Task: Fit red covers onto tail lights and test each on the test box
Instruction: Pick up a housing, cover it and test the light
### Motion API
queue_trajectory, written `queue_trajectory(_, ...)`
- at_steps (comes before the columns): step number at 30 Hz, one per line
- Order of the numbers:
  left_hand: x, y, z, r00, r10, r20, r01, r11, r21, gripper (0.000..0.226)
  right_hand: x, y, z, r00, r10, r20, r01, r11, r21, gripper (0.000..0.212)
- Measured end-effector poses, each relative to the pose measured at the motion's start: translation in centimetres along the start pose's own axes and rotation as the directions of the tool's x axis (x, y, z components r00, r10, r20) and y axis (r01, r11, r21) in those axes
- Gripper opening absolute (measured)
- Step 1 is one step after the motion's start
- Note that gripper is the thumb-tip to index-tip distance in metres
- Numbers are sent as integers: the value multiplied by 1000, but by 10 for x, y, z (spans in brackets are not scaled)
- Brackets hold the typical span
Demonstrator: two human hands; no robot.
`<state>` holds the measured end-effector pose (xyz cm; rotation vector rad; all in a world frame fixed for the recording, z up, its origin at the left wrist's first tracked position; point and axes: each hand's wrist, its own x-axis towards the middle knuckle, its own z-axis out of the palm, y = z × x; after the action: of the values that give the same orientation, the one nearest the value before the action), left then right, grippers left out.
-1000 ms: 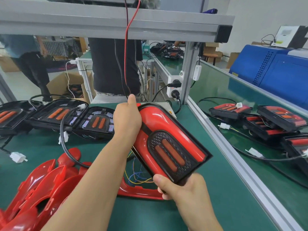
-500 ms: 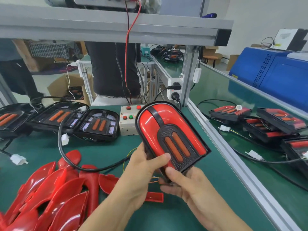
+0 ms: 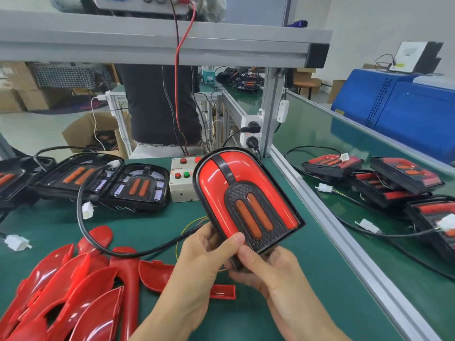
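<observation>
Green matting [image 3: 307, 279] covered the bench. Both hands held one tail light [image 3: 246, 200] above it. The left hand [image 3: 204, 262] and right hand [image 3: 266, 269] pinched its flat bottom end, thumbs on top. Its long side ran from 5 up to 11 o'clock, round end far. Half a second before, it looked the same. The test box [image 3: 182, 183] sat behind it. Red covers [image 3: 73, 286] lay at 8 o'clock.

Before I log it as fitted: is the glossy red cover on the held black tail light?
On: red cover fills the tail light frame.
</observation>
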<state>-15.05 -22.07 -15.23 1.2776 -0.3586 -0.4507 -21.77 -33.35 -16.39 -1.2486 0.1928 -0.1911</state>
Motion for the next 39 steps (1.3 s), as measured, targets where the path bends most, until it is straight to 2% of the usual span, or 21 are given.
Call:
queue_trajectory(4, -2, -2, 6, 994, 97, -59, -97, 995, 3, 24, -1, -1, -1, 999, -26, 32, 24, 999, 37, 30)
queue_trajectory(8, -4, -4, 13, 976, 173, -130, -168, 985, 49, 21, 0, 1, 1, 998, -48, -50, 49, 999, 15, 38)
queue_trajectory(11, -3, -10, 15, 974, 116, -196, -108, 993, 48, 14, 0, 6, 6, 991, 3, -134, -2, 1000, 9, 43)
queue_trajectory(13, 0, -12, 14, 978, 78, -194, -75, 997, 27, 14, 0, 7, 7, 986, 28, -163, -26, 999, 19, 42)
queue_trajectory(18, 2, -19, 12, 978, 11, -209, -12, 1000, -1, 13, 0, 12, 10, 968, 87, -236, -87, 996, 11, 17)
queue_trajectory(20, 3, -17, 10, 984, -14, -175, 5, 999, -54, 17, 1, 8, 6, 971, 99, -218, -115, 992, -60, 18)
queue_trajectory(23, 4, -14, 2, 996, -65, -56, 58, 991, -118, 34, 1, -4, -6, 984, 132, -120, -151, 975, -162, 28)
queue_trajectory(25, 6, -10, 0, 996, -88, -3, 87, 987, -137, 37, 0, -10, -10, 985, 158, -70, -167, 972, -166, 40)
queue_trajectory(29, 8, -10, -4, 994, -106, 16, 107, 981, -159, 39, -2, -13, -15, 984, 180, -3, -178, 966, -187, 57)
queue_trajectory(33, 7, -5, -16, 987, -128, 97, 142, 978, -152, 45, 4, -28, -41, 993, 74, -96, -90, 981, -172, 89)
queue_trajectory(34, 7, -3, -19, 984, -132, 120, 148, 979, -137, 44, 6, -34, -47, 997, 56, -47, -62, 988, -140, 89)
queue_trajectory(36, 8, 0, -24, 975, -143, 170, 162, 981, -105, 41, 9, -46, -50, 993, 66, 98, -61, 997, -49, 76)
queue_trajectory(37, 9, 2, -23, 969, -156, 192, 172, 983, -69, 40, 10, -49, -49, 989, 81, 122, -79, 997, -22, 68)
queue_trajectory(39, 12, 9, -16, 959, -200, 200, 204, 979, 0, 44, 14, -49, -45, 992, 109, 68, -110, 994, 13, 50)
